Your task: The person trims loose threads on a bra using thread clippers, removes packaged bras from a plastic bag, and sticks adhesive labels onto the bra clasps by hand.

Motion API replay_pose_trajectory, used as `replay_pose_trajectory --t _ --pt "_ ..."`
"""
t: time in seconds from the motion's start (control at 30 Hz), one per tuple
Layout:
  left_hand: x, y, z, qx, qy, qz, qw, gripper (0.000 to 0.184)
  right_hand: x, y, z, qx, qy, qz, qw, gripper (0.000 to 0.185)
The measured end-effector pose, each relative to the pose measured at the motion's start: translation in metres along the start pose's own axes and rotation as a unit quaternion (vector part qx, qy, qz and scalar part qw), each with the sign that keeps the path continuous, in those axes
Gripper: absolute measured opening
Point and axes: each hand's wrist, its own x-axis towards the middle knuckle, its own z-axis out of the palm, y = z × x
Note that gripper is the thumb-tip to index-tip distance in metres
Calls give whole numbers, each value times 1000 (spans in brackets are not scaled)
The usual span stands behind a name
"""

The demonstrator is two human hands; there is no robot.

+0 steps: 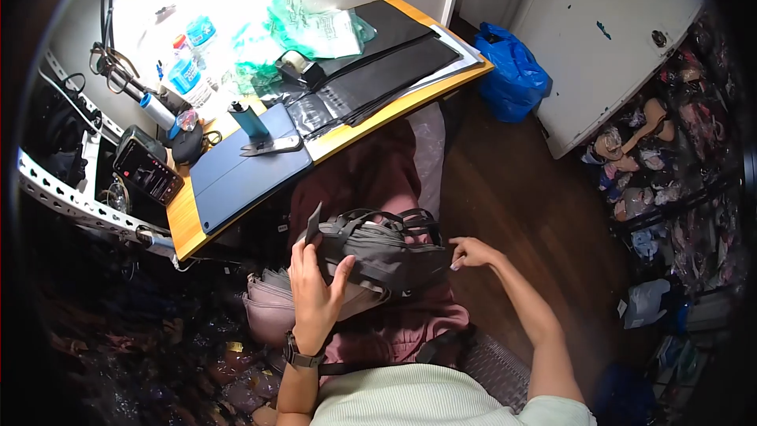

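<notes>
A bundle of dark grey bras (390,256), cups nested and straps looped on top, rests on my lap. My left hand (314,292) grips the bundle's left end, thumb apart from the fingers. A thin grey flap (314,223) sticks up beside those fingertips. Just off the right end of the bundle is my right hand (471,253), with its index finger stretched out, the thumb apart below it and the other fingers curled. I see nothing held in it. Mauve-pink bras (268,312) lie stacked under and left of the grey ones.
Ahead stands a desk (394,106) with a blue tablet case (229,170), a teal bottle (247,121), a multitool (272,146), a tape dispenser (301,69) and black plastic bags (402,71). A phone (147,171) leans at left. A blue bag (509,71) sits on the floor.
</notes>
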Motion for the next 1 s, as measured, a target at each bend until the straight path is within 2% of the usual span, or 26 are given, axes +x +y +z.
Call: replay_pose_trajectory --t 0.03,0.1,0.17,0.23,0.37,0.43,0.47,0.53,0.57,0.63,0.67,0.73,0.77,0.83,0.9,0.93,1.0 --pt "-1 -1 1 -1 -2 1 1000 43 3 8 6 1 1 2 1000 20" --pt "-2 -2 2 -33 -14 -26 999 44 11 7 14 12 -74 112 991 17" --pt "-3 -1 0 -37 -21 -37 998 45 7 16 24 16 -53 114 992 17" --pt "-3 0 0 -41 -23 -46 998 45 -1 23 32 -50 83 28 995 21" --pt "-7 4 -3 -22 -30 -33 999 46 4 31 41 -91 125 -13 988 20" --pt "-8 4 -5 -11 -33 -34 999 46 13 27 39 -45 0 195 980 18" --pt "-10 3 -5 -4 -29 -28 999 45 13 30 41 -45 -1 193 980 18" --pt "-11 2 -5 2 -26 -23 999 45 5 39 48 -54 63 149 985 19" --pt "-12 -1 -5 -2 -21 -17 1000 45 1 37 47 -54 63 150 985 19" --pt "-12 -1 -6 -6 -14 -11 1000 44 -5 32 41 -44 -3 107 993 19" --pt "-13 -1 -8 -11 -34 -38 999 46 -9 25 33 -44 -4 104 994 19" --pt "-13 -1 -8 -15 -52 -65 996 48 -19 16 12 77 -131 165 974 21" --pt "-13 1 -6 9 -18 -53 998 52 -22 25 1 100 -161 142 972 25" --pt "-11 5 -2 37 25 -40 998 58 -33 0 -45 140 -199 98 965 23" --pt "-5 17 0 22 78 15 997 59 -44 -55 -89 238 -171 4 956 24" --pt "-4 23 1 -9 87 70 994 47 -47 -91 -107 287 -134 -17 948 19" --pt "-7 29 -1 -118 -73 134 981 27 -53 -156 -119 437 -14 -53 898 12"
